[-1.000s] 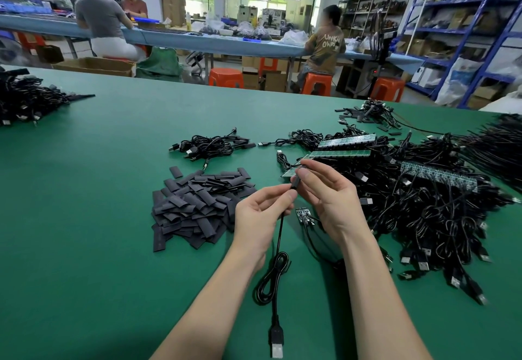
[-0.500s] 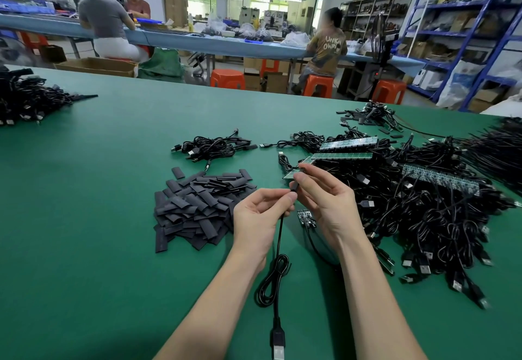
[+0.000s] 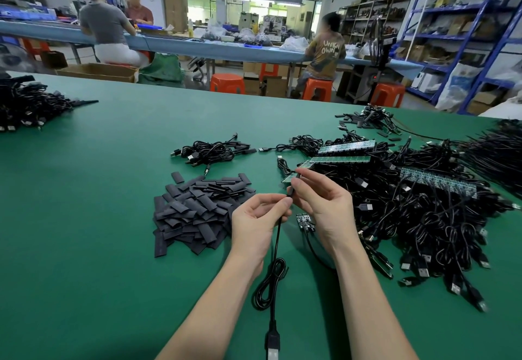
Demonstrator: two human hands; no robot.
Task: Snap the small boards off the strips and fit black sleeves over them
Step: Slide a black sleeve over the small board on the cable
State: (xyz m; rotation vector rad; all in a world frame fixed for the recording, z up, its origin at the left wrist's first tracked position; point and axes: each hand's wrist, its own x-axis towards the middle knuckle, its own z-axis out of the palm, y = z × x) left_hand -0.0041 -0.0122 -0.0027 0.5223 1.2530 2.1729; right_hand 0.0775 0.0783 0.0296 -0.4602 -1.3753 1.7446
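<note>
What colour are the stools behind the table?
Orange stools, clearest in the head view.

What the right hand (image 3: 319, 204) and left hand (image 3: 255, 218) pinch between them is mostly covered by fingertips, so board or sleeve cannot be told. The plug (image 3: 272, 347) of the hanging cable (image 3: 272, 275) is cut by the bottom edge, and the cable heap (image 3: 502, 153) at the table's (image 3: 84, 218) right edge runs out of view
</note>
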